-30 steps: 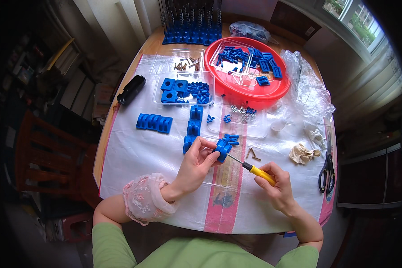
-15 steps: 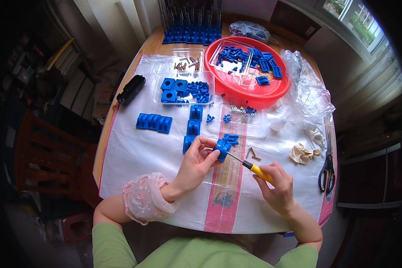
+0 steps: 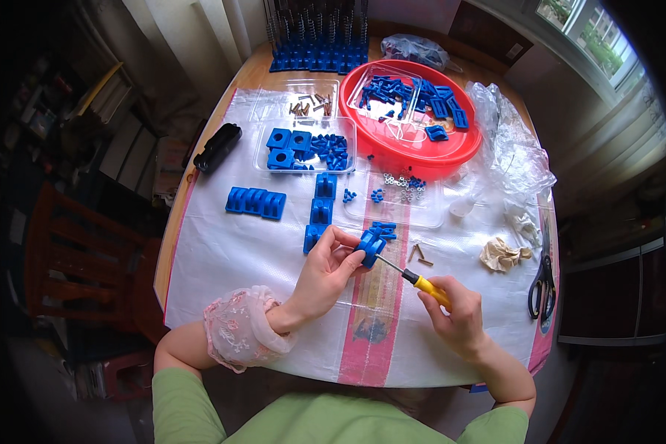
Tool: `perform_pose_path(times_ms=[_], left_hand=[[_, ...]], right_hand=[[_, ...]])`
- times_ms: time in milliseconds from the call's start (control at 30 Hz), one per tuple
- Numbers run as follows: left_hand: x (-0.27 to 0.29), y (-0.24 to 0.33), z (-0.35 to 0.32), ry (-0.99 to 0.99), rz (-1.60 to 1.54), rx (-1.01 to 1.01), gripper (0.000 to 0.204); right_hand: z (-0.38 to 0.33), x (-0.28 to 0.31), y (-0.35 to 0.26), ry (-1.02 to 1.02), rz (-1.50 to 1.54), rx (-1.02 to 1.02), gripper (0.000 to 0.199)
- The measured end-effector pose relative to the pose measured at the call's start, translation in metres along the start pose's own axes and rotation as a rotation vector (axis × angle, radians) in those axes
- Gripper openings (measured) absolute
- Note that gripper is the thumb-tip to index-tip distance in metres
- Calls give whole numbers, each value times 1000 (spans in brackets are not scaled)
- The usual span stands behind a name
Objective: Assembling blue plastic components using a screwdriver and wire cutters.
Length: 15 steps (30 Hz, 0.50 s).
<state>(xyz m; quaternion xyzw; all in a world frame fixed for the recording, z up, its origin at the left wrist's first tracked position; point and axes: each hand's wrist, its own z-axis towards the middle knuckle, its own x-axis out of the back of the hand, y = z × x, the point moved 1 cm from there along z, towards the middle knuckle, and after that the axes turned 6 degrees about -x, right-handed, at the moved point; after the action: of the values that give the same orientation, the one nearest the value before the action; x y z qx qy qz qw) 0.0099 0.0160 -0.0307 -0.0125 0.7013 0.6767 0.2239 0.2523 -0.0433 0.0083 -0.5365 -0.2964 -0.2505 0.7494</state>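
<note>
Close work at the centre of the frame!

White cloth (image 3: 229, 259) fills the middle of the picture, a red basin (image 3: 451, 157) glows upper right of centre, and here are the hands! The left hand (image 3: 322, 268), centre, closes thumb and fingers in a firm pinch; the right hand (image 3: 459, 314), lower right of centre, curls its fingers about a yellow-handled screwdriver (image 3: 431, 289). Up-left runs the shaft to the blue block (image 3: 369, 248) in that left pinch; how deep the tip sits, I can't tell. The block looks light, stiff, perhaps slick: opposite sides seem the best hold, clear of the steel. The driver looks rigid, best gripped by its thick handle. Smallest, brass-coloured pins (image 3: 425, 262) lie just right of the shaft.
</note>
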Motion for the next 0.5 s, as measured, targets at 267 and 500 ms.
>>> perform_pose_path(times_ms=[267,500], left_hand=[[-2,7,0,-38,34,64,39],[-2,6,1,-56,-13,52,39]], right_hand=[[2,-2,3,58,-52,93,25],[3,3,2,80,-147,99,26]])
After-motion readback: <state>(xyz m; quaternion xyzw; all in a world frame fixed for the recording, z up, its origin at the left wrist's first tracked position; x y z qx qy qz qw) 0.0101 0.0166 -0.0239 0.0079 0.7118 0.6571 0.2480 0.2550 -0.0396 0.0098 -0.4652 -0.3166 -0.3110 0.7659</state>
